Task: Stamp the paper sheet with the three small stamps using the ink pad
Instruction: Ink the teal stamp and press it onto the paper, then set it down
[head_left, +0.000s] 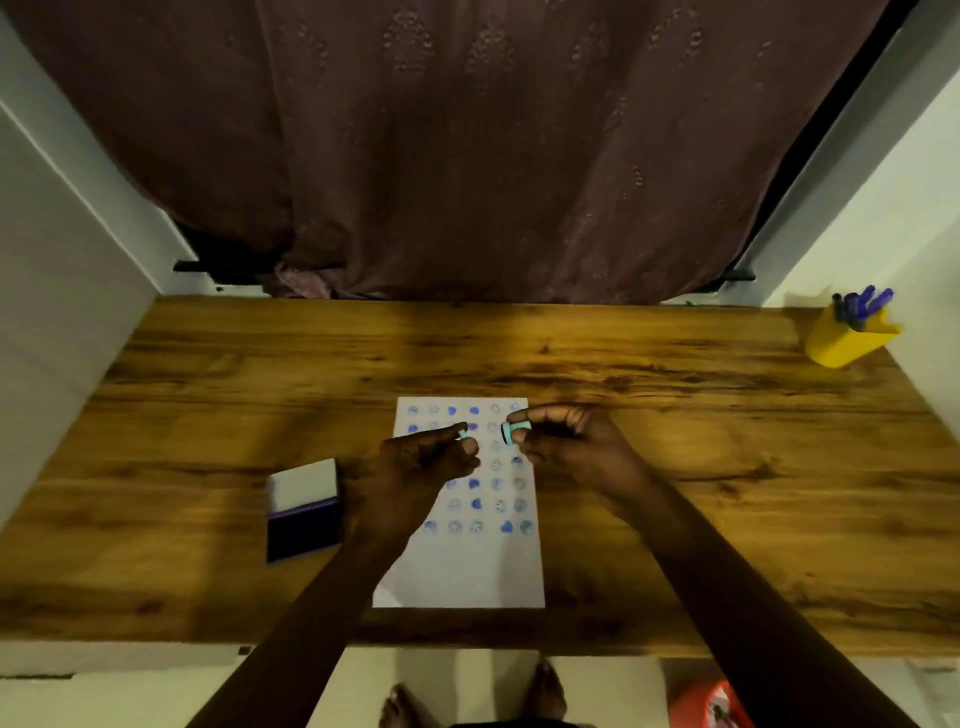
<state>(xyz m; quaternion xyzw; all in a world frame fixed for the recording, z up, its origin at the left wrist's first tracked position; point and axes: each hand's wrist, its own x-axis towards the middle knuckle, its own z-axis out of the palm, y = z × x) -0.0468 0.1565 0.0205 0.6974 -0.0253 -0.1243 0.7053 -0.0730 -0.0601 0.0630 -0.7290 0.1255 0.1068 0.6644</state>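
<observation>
At centre frame, the paper sheet (460, 566) is lying flat on the wooden table (675, 467), and it is already carrying several rows of blue imprints running from its top edge down to roughly two-thirds of its length; the lower strip is showing bare. The right hand (576, 447) is pinching a small teal stamp (514, 431) between thumb and fingertips, holding it sideways above the upper right of the sheet. The left hand (421, 457) is pinching another small teal piece (464, 432) just beside it; whether this is a second stamp or a cap cannot be told. A third stamp is not showing. The ink pad (304, 512) is sitting open at left of the sheet, lid raised. Judged progress: stamping is well advanced, with the blank bottom strip remaining.
</observation>
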